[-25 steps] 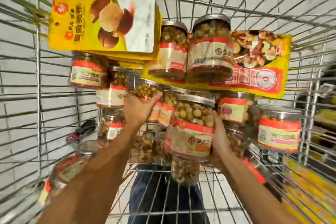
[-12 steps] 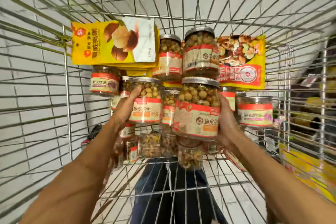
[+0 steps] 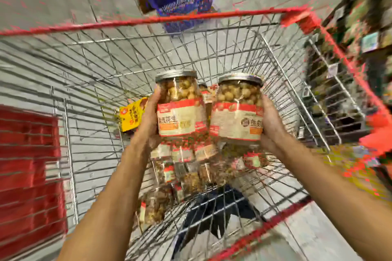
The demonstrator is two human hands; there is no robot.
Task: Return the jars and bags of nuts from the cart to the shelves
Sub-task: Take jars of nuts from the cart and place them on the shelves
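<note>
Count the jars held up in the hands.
2. The left jar sits in the left hand, the right jar in the right hand, side by side over the cart. More jars lie blurred below, too smeared to count.

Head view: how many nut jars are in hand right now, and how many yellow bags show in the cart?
Clear silver-lidded nut jars held: 2, left jar in the left hand, right jar in the right hand.
Yellow nut bag showing in the wire cart: 1.
Total: 3. Jars lower in the cart are too blurred to count.
</note>
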